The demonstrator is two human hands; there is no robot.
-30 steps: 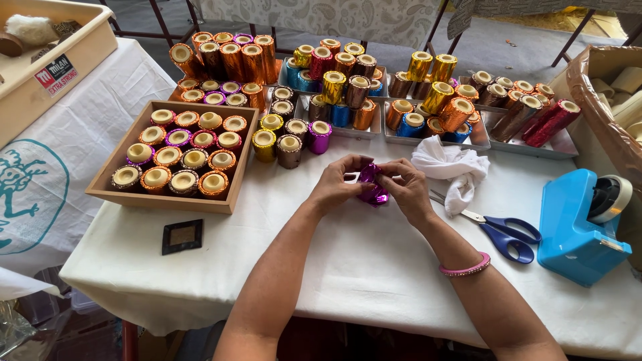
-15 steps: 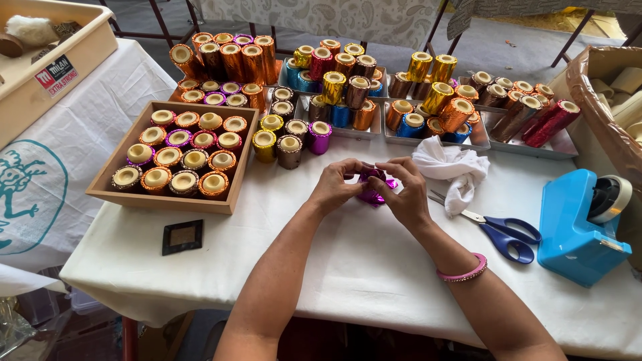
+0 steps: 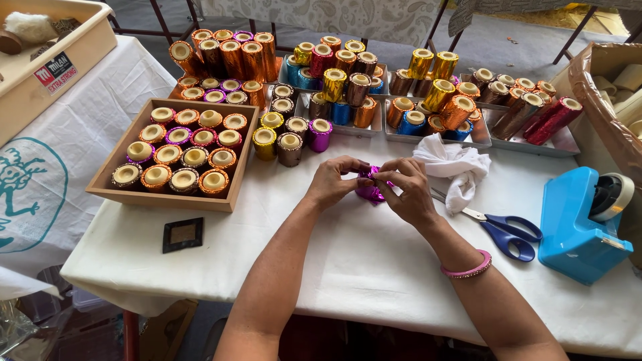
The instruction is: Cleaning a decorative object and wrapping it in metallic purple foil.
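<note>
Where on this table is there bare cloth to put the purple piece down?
Bare cloth lies in front of the wooden tray, past the black square, up to the left forearm. More lies between the forearms. Crowded: the back rows of foil cylinders, and the right side by scissors and tape dispenser.

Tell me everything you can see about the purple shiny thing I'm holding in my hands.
The purple foil piece is small, glossy and crinkled, a metallic violet that looks like thin wrapping foil, bunched around something mostly hidden. It is held just above the white tablecloth, near the table's middle. The left hand grips its left side and the right hand pinches its top and right side with the fingertips. Its exact shape is hidden by the fingers.
</note>
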